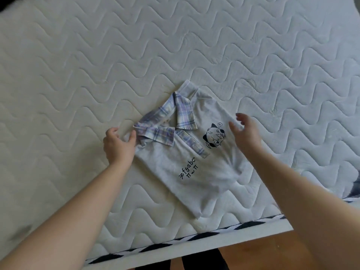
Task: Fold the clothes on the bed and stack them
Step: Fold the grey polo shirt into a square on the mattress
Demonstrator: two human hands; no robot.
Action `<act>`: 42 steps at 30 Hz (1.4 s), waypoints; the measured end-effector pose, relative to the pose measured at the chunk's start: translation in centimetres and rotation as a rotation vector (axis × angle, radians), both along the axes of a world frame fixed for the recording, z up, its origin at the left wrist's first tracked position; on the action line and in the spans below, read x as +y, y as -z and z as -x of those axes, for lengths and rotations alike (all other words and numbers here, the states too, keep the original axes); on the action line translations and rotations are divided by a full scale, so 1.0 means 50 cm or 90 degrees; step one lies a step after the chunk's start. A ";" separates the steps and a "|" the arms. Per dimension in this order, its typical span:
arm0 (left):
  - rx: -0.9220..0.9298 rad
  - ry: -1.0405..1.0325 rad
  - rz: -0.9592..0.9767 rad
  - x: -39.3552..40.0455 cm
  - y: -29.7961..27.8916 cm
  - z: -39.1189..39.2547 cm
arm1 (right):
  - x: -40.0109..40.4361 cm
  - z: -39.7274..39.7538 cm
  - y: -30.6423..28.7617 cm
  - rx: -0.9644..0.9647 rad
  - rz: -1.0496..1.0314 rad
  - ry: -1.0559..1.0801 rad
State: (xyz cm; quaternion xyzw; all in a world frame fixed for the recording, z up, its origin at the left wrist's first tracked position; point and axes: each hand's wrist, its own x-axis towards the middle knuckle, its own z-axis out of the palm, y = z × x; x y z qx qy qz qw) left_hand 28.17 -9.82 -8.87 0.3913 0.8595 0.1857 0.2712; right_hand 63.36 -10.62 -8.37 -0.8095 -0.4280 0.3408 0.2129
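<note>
At frame centre the shirt (187, 152) is pinched by the left hand (118, 145) to steady its shoulder, while the right hand (245, 135) is held wide above for smoothing.

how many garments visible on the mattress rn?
1. A white shirt with a plaid collar lies folded near the mattress front edge, between the left hand and right hand. Others may be out of frame.

Bare quilted mattress (194, 45), one shirt on it.
A folded white polo shirt (194, 162) with a plaid collar lies flat near the mattress's front edge.
</note>
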 end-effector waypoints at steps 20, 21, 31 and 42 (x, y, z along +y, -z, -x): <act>-0.387 -0.143 0.022 -0.109 0.042 -0.061 | 0.259 0.073 0.001 -0.020 0.172 -0.341; -0.401 -0.132 0.013 -0.114 0.036 -0.064 | 0.247 0.066 -0.009 -0.011 0.168 -0.350; -0.510 0.002 -0.060 -0.135 -0.117 -0.071 | 0.082 0.010 -0.202 0.177 0.005 -0.143; -0.474 0.216 -0.200 -0.128 -0.466 0.015 | -0.180 0.005 -0.528 0.338 -0.167 0.049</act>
